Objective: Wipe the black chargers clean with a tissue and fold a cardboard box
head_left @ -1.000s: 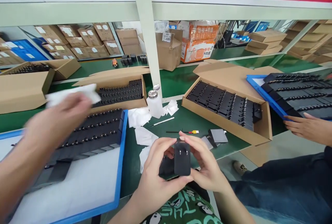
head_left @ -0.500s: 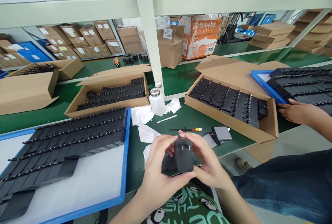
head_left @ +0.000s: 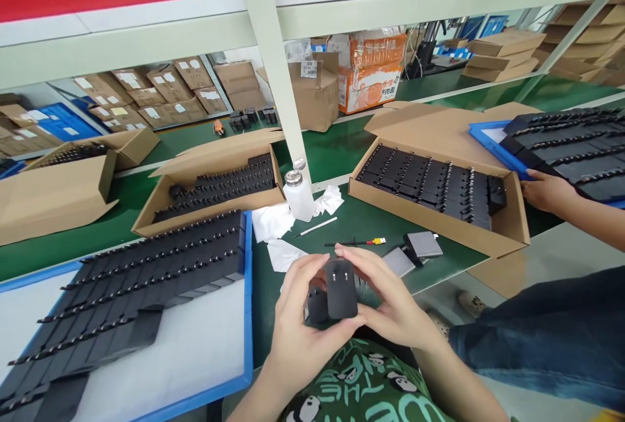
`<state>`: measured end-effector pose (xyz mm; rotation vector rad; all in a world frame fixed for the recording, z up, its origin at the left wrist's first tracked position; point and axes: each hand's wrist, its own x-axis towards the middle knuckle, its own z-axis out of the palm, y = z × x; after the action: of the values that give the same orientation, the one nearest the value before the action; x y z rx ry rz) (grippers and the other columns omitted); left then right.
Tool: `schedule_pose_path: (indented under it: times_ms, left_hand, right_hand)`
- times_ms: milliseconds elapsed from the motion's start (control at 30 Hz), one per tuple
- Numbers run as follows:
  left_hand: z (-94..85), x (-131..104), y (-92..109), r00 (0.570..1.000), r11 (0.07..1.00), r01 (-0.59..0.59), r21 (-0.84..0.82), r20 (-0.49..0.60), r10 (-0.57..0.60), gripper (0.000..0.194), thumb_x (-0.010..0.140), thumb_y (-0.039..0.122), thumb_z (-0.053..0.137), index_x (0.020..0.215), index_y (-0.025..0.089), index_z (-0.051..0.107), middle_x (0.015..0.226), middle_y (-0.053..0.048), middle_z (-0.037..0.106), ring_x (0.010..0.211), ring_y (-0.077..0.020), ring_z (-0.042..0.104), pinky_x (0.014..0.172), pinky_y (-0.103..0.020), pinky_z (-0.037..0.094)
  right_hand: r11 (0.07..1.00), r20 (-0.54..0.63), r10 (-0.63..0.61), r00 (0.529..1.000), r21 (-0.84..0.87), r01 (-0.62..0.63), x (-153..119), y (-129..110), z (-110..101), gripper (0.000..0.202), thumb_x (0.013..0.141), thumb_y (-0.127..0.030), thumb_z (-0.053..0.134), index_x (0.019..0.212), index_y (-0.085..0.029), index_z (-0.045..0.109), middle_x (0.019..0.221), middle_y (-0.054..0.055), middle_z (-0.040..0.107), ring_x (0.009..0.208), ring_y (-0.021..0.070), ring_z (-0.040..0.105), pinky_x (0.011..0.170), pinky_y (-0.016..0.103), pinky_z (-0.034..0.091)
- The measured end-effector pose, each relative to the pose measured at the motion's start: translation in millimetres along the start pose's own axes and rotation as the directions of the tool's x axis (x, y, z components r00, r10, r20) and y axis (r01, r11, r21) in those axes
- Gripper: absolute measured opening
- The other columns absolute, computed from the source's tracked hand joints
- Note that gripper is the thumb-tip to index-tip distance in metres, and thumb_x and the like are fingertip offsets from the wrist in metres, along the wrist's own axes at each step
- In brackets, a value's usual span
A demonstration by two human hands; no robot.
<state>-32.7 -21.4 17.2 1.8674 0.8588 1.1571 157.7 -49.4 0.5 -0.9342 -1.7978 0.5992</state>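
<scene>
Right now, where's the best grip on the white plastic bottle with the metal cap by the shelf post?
Probably the white plastic bottle is best taken around its straight body below the metal cap, coming from the near right. It stands upright; the pale green shelf post rises close behind it, and white wipes lie at its base.

Matt blk plastic charger (head_left: 340, 288)

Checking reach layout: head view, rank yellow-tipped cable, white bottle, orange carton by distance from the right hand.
1. Yellow-tipped cable, just beyond the right hand.
2. White bottle, farther back by the post.
3. Orange carton, far bench.
</scene>
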Motion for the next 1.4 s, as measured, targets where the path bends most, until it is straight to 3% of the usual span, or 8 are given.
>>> schedule_pose_path:
  times_ms: [100, 200, 333, 433, 933, 1133, 1233, 1400]
  left_hand:
    - [-1.2, 1, -4, 0.983, 0.928, 0.176, -0.329, 0.099, -0.151, 0.056, 0.085, 0.035, 0.074, 0.137, 0.026, 0.056, 0.137, -0.012, 0.058, 0.123, -0.0301, 0.059, 0.1, -0.042, 0.054]
    - [0.8, 5, -7, 0.902, 0.586, 0.43, -0.687, 0.302, -0.309, 0.054, 0.085, 0.042, 0.069, 0.134, 0.023, 0.058, 0.127, -0.012, 0.066, 0.11, -0.0315, 0.068, 0.086, -0.044, 0.06]
    - [7.5, 5, -14, 0.782, 0.154, 0.584, -0.797, 0.501, -0.37, 0.042, 0.085, 0.051, 0.066, 0.114, 0.02, 0.068, 0.1, -0.009, 0.073, 0.075, -0.0218, 0.072, 0.063, -0.032, 0.059]
    - [12.5, 3, -20, 0.776, 0.043, 0.562, -0.826, 0.508, -0.373, 0.041, 0.087, 0.055, 0.065, 0.097, 0.016, 0.074, 0.093, -0.009, 0.073, 0.072, -0.0182, 0.071, 0.061, -0.027, 0.057]
    - [8.4, 4, -18, 0.831, -0.074, 0.522, -0.849, 0.527, -0.18, 0.036, 0.102, 0.03, 0.045, 0.109, 0.016, 0.077, 0.107, -0.004, 0.078, 0.095, -0.0154, 0.075, 0.069, -0.016, 0.058]
    - [2.5, -2, -26, 0.832, -0.1, 0.525, -0.845, 0.535, -0.15, 0.035, 0.102, 0.024, 0.044, 0.116, 0.017, 0.075, 0.114, -0.005, 0.076, 0.105, -0.0179, 0.073, 0.1, -0.024, 0.053]
    - [0.7, -2, -35, 0.806, 0.047, 0.521, -0.852, 0.473, -0.356, 0.029, 0.098, 0.031, 0.054, 0.118, 0.026, 0.075, 0.121, -0.003, 0.074, 0.114, -0.0229, 0.069, 0.101, -0.031, 0.055]
    - [-4.3, 11, -45, 0.68, 0.41, 0.666, -0.623, 0.28, -0.677, 0.043, 0.08, 0.04, 0.077, 0.121, 0.027, 0.07, 0.123, -0.006, 0.073, 0.117, -0.0352, 0.067, 0.096, -0.042, 0.059]
  right_hand:
    - [0.997, -0.121, -0.028, 0.992, -0.079, 0.019, 3, -2, 6, 0.07, 0.094, -0.04, 0.064, 0.156, -0.032, 0.032, 0.144, 0.01, 0.053, 0.132, 0.0241, 0.052, 0.111, 0.041, 0.048]
    - [0.999, -0.258, -0.036, 0.966, -0.025, 0.03, 5, -6, 12, 0.087, 0.082, -0.048, 0.077, 0.154, -0.032, 0.033, 0.128, 0.009, 0.063, 0.118, 0.0249, 0.059, 0.106, 0.044, 0.05]
    - [0.994, -0.23, -0.064, 0.971, 0.076, 0.084, 10, -15, 16, 0.088, 0.075, -0.051, 0.082, 0.149, -0.032, 0.038, 0.131, 0.01, 0.059, 0.12, 0.0273, 0.058, 0.1, 0.044, 0.054]
    - [0.998, -0.171, -0.055, 0.984, 0.004, 0.057, 16, -23, 17, 0.072, 0.083, -0.039, 0.078, 0.145, -0.029, 0.043, 0.132, 0.012, 0.058, 0.123, 0.027, 0.056, 0.099, 0.043, 0.054]
    - [0.993, -0.139, -0.098, 0.985, -0.084, 0.087, 23, -28, 16, 0.065, 0.086, -0.026, 0.073, 0.145, -0.024, 0.045, 0.135, 0.009, 0.058, 0.125, 0.0223, 0.054, 0.108, 0.037, 0.047]
    - [0.991, -0.153, -0.122, 0.981, -0.081, 0.111, 27, -24, 17, 0.07, 0.085, -0.036, 0.076, 0.146, -0.025, 0.043, 0.135, 0.01, 0.059, 0.124, 0.0235, 0.056, 0.106, 0.04, 0.048]
    - [0.981, -0.149, -0.165, 0.975, -0.124, 0.147, 28, -17, 19, 0.071, 0.086, -0.033, 0.074, 0.146, -0.021, 0.039, 0.133, 0.013, 0.06, 0.125, 0.0209, 0.056, 0.108, 0.036, 0.048]
    - [0.968, -0.106, -0.12, 0.987, -0.235, 0.092, 17, 0, 4, 0.06, 0.085, -0.039, 0.073, 0.136, -0.019, 0.047, 0.125, 0.011, 0.064, 0.117, 0.0195, 0.06, 0.107, 0.034, 0.047]
